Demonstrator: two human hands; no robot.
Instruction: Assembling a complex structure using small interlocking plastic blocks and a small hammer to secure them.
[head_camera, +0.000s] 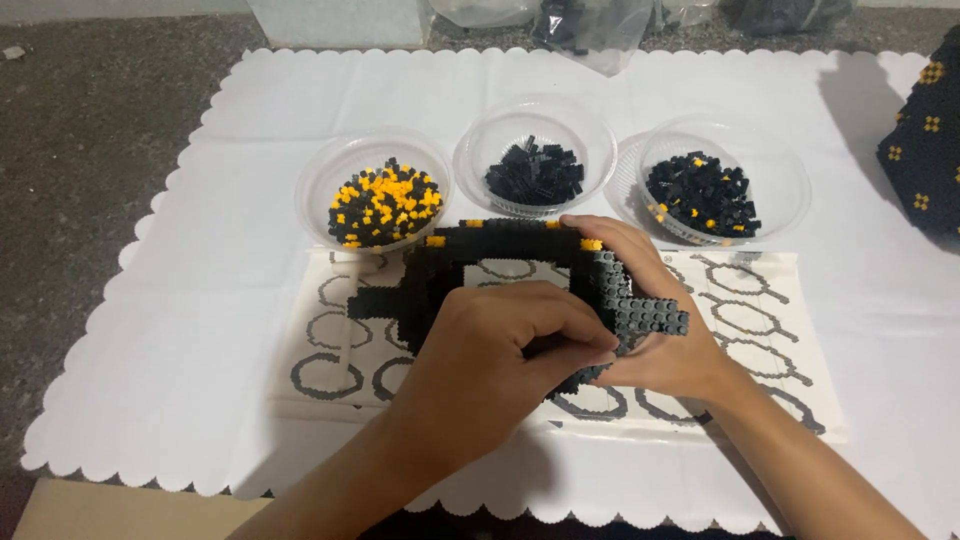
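Head view. A black brick ring (520, 245) with a few yellow bricks along its top is held up over a printed sheet (760, 320) on the white-covered surface (200, 330). The left hand (490, 370) covers the ring's lower front, its fingers (570, 335) curled narrow and pinched against the bricks. The right hand (660, 340) grips the ring's right side, fingers wrapped over the top edge, thumb beneath a flat arm that juts right. Behind the ring stand three clear bowls: left bowl (320, 165) with mixed black and yellow bricks, middle bowl (535, 115) with black bricks, right bowl (780, 160) with black bricks and a few yellow. Another black-and-yellow build (925, 150) sits at the far right edge.
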